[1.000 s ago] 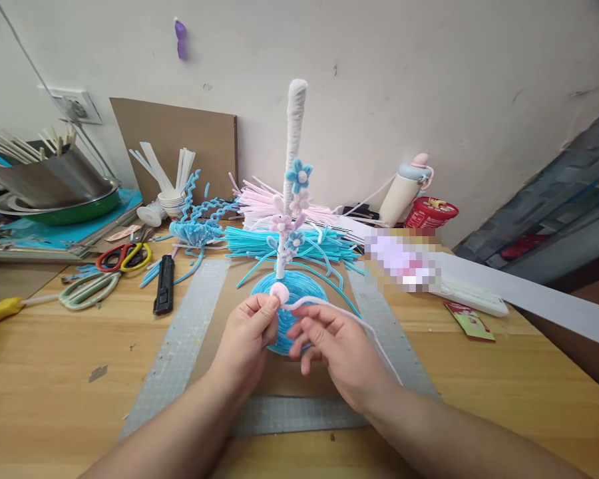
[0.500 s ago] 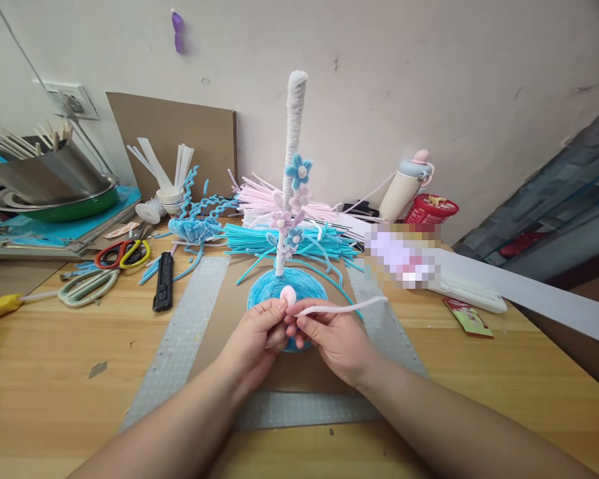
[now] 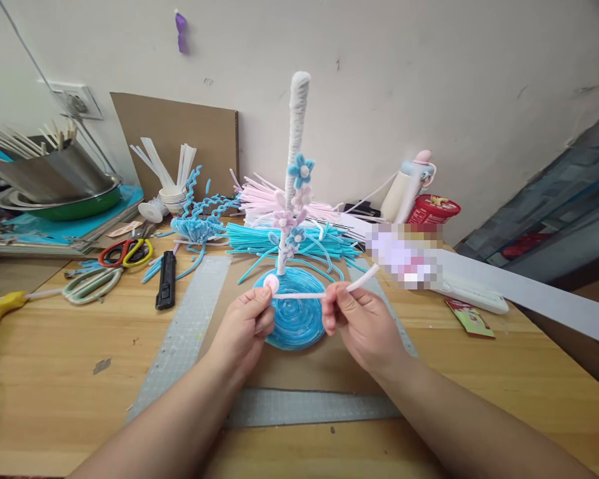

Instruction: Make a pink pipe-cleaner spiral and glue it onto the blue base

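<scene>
Between finger and thumb, my left hand (image 3: 245,322) pinches a small pale pink coil (image 3: 271,284) of pipe cleaner. From it a pale pink pipe cleaner (image 3: 299,296) runs straight across to my right hand (image 3: 364,322), which grips it; the loose end sticks out up and to the right. Below and behind the hands lies a round blue coiled base (image 3: 297,326). A white wrapped post (image 3: 296,126) rises from its back edge, with a blue flower (image 3: 301,171) and several pink and blue flowers fixed along its lower half.
Bundles of turquoise pipe cleaners (image 3: 259,241) and pink pipe cleaners (image 3: 264,196) lie behind the base. Scissors (image 3: 92,285), a black utility knife (image 3: 166,279) and a yellow glue gun (image 3: 2,313) are on the left. A bottle (image 3: 399,193) and a red cup (image 3: 433,211) stand at back right.
My hands have moved apart, the left with the coil to the left, the right to the right along the strand. The pipe cleaner between them is now stretched straight.
</scene>
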A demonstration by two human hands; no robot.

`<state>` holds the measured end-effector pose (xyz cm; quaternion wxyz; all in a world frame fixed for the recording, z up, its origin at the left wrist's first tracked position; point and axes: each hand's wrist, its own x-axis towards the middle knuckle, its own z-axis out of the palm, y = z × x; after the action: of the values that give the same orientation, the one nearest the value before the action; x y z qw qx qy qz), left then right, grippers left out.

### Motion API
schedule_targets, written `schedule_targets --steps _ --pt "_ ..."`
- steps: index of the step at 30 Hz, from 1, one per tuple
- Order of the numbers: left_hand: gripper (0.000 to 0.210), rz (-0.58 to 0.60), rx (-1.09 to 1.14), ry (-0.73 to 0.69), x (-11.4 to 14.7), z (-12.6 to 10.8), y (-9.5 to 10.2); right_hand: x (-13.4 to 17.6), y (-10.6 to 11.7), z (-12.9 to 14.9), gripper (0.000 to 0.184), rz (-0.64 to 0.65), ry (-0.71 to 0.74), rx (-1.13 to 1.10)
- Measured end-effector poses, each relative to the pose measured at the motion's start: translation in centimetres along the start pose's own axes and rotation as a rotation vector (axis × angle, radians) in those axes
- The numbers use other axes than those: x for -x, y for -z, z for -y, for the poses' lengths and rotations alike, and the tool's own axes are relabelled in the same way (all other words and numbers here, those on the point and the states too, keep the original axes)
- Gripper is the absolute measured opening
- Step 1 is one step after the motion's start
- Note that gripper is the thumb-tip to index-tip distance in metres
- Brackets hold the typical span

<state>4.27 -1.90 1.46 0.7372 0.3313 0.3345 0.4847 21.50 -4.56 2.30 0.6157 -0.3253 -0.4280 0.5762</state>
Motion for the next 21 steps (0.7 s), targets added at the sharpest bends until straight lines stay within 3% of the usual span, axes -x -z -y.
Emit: schedule_targets --steps 4,6,8,12,21 --pt "0.034 0.054 -0.022 -0.003 0.2 0.2 -0.2 -0.2 -0.2 0.3 0.014 0.042 0.066 -0.072" --pt "0.036 0.097 -0.002 0.025 0.3 0.5 -0.4 0.0 -0.4 -0.3 0.026 0.104 0.034 -0.029" --pt "0.036 0.117 0.006 0.048 0.4 0.9 -0.5 0.2 -0.7 -1.1 0.022 0.134 -0.033 0.070" --pt "0.035 0.132 -0.011 0.067 0.6 1.3 -0.8 0.5 -1.0 -2.3 0.015 0.074 -0.108 0.187" --pt "0.040 -0.009 -0.188 0.003 1.1 1.5 -1.4 0.9 -0.7 -1.7 0.008 -0.079 0.048 0.341"
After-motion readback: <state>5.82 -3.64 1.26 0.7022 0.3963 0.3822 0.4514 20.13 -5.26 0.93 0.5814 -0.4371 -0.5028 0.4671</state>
